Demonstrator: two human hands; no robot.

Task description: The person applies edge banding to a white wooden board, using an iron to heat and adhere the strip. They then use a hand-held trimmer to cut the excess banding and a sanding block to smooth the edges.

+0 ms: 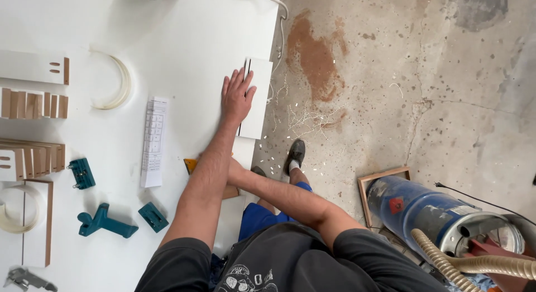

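My left hand (237, 97) lies flat, fingers spread and not gripping, on a small white rectangular laminate panel (258, 96) that sits at the right edge of the white desk (178, 46), toward one o'clock from my chest. A dark seam runs along the panel under my fingertips, so I judge I am pressing it down against the desk, or against a second piece beneath it, to steady it. My right hand (233, 172) crosses under my left forearm near the desk edge, beside a small orange and wooden piece (191, 164); it is mostly hidden, so I cannot tell whether it grips anything.

The next move, as I judge it, needs the panel kept square and firmly pinned while the other hand works at the edge.

At nine o'clock from the panel lies a long printed paper slip (153, 141); at ten o'clock, a curl of white edge banding (118, 82). Teal plastic jigs (106, 222) lie at seven o'clock, with stacks of white boards with brown edges (33, 102) further left. My crossed arms crowd the working spot. On the stained concrete floor (419, 74) at three o'clock lie shavings, and a blue drum vacuum with a ribbed hose (424, 211) stands at five o'clock.
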